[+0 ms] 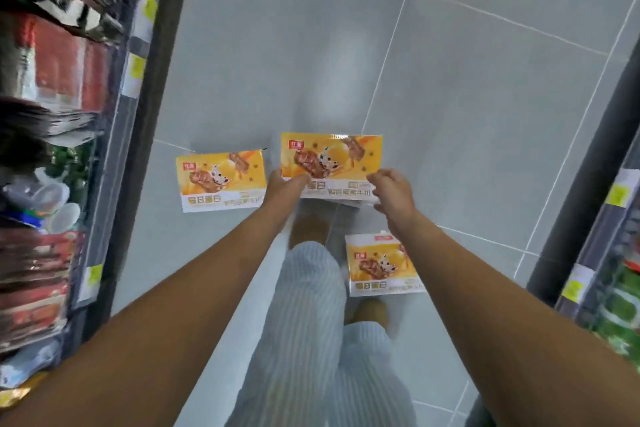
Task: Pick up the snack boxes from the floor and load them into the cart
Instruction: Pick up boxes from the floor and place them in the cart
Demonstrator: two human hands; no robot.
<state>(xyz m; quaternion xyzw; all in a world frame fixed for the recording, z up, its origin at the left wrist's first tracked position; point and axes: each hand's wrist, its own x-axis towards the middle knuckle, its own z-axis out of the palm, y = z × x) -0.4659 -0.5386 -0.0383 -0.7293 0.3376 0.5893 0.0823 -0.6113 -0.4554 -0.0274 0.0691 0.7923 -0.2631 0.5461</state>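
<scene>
Three yellow-and-white snack boxes are in view over the grey tiled floor. The middle snack box (331, 163) is between both hands: my left hand (285, 189) grips its near left edge, and my right hand (391, 196) holds its near right edge with curled fingers. A second snack box (221, 182) lies flat on the floor to the left, apart from my hands. The third snack box (379, 265) lies on the floor near my feet, partly hidden by my right forearm. No cart is in view.
A shelf (52, 149) packed with red and dark packets lines the left side of the aisle. Another shelf (602, 253) with green packs runs along the right. My legs in striped trousers (311, 340) and tan shoes stand below the held box.
</scene>
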